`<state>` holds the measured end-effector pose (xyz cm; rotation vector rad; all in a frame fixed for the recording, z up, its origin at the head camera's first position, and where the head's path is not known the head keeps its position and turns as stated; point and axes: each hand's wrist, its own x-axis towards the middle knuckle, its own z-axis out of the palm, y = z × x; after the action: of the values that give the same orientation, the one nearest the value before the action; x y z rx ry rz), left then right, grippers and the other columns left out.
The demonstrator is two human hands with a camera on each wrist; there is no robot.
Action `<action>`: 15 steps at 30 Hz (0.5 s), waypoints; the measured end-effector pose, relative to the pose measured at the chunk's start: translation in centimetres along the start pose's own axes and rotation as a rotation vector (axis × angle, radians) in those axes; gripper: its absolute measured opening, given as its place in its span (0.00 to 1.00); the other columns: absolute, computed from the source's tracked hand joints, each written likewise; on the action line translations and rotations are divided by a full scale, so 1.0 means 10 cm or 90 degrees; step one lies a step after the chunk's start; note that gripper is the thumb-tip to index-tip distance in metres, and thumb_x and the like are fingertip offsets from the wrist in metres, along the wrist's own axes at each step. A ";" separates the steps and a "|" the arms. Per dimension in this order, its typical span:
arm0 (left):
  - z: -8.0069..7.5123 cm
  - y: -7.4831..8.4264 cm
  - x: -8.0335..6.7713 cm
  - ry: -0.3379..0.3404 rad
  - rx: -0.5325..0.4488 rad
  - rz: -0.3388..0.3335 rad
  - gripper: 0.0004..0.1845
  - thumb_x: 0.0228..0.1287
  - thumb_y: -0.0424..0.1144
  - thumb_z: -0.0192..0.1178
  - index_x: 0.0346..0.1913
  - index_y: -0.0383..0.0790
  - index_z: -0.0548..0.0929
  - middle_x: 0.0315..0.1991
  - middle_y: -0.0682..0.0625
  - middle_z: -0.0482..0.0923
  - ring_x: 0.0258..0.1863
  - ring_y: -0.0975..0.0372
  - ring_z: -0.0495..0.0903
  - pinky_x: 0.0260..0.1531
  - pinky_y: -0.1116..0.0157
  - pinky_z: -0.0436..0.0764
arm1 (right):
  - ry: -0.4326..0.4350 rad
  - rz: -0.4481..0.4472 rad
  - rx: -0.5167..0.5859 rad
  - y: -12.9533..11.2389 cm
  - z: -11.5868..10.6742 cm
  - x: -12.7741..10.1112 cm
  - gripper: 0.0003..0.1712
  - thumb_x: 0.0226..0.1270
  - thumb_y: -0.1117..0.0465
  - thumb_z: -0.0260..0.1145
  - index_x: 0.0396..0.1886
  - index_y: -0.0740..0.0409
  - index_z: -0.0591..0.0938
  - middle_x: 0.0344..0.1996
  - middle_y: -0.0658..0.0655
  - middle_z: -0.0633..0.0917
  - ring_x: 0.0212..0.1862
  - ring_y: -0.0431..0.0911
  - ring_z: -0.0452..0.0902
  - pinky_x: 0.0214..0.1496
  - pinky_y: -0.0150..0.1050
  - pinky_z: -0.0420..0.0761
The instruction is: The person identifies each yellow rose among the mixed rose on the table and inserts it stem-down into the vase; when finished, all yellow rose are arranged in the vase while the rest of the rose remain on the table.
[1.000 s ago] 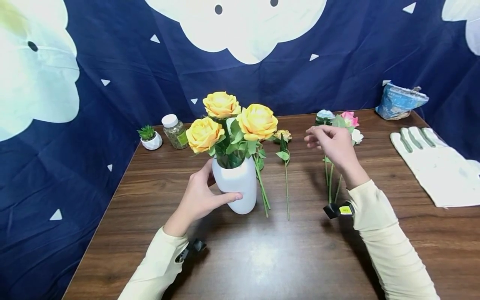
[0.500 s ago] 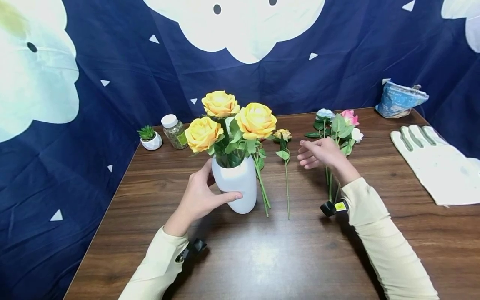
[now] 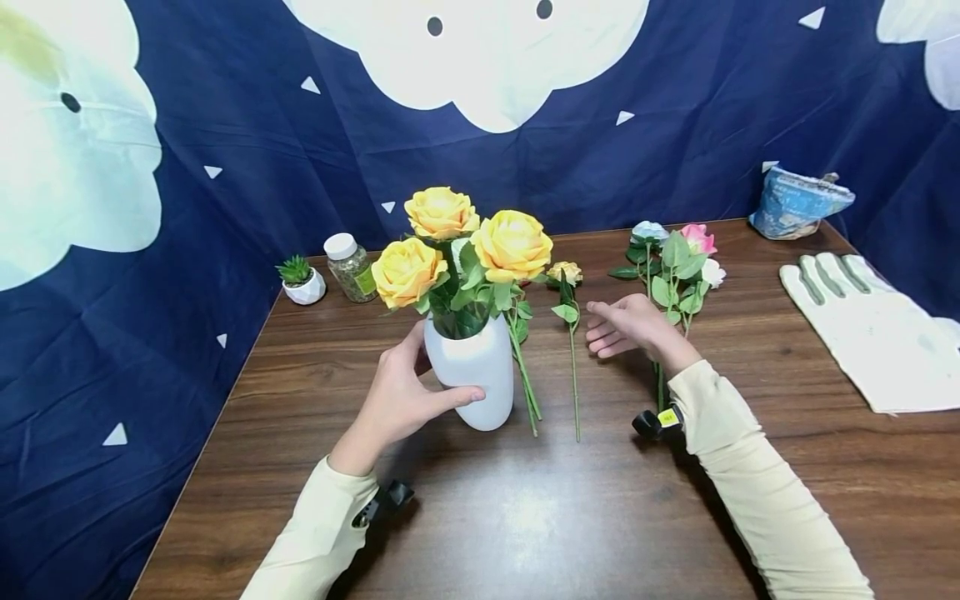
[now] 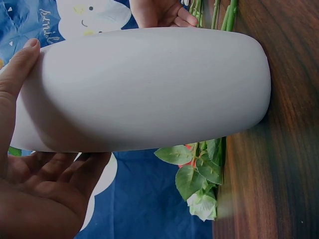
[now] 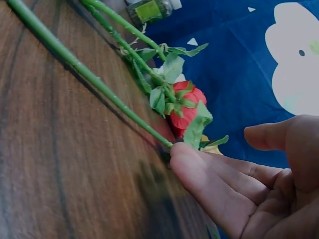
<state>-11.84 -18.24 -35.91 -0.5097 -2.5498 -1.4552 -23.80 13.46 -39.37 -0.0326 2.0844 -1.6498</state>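
Note:
My left hand [image 3: 397, 392] holds a white vase [image 3: 480, 375], thumb across its near side and fingers round the back. Three large yellow roses [image 3: 513, 246] stand in it. In the left wrist view the vase [image 4: 149, 89] lies between thumb and fingers. My right hand [image 3: 636, 327] is just right of a single yellow rose [image 3: 574, 358] lying on the table, with nothing gripped. In the right wrist view its fingers [image 5: 199, 174] are extended by a green stem [image 5: 94, 84], thumb apart; I cannot tell whether they touch. Behind the vase lies a red rose [image 5: 184, 112].
Right of my right hand lie flowers, among them a pink rose [image 3: 698, 239] and a blue one [image 3: 649, 232]. White gloves [image 3: 873, 342] and a blue bag [image 3: 799, 202] are at the right. A small potted plant [image 3: 303, 282] and a jar [image 3: 351, 267] stand back left.
My right hand has come left and nearer to me, away from the pink and blue flowers towards the single yellow rose. My left hand and the vase stay in place.

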 end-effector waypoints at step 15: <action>0.00 -0.01 -0.01 -0.001 -0.004 0.000 0.42 0.47 0.36 0.84 0.66 0.34 0.74 0.56 0.43 0.84 0.54 0.55 0.85 0.56 0.50 0.84 | -0.021 0.006 0.007 0.14 0.16 0.09 0.24 0.81 0.65 0.54 0.60 0.89 0.71 0.27 0.57 0.88 0.25 0.39 0.86 0.36 0.34 0.89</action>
<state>-11.84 -18.30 -36.03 -0.5109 -2.5471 -1.4646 -23.63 12.11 -41.20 -0.0456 2.0468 -1.6444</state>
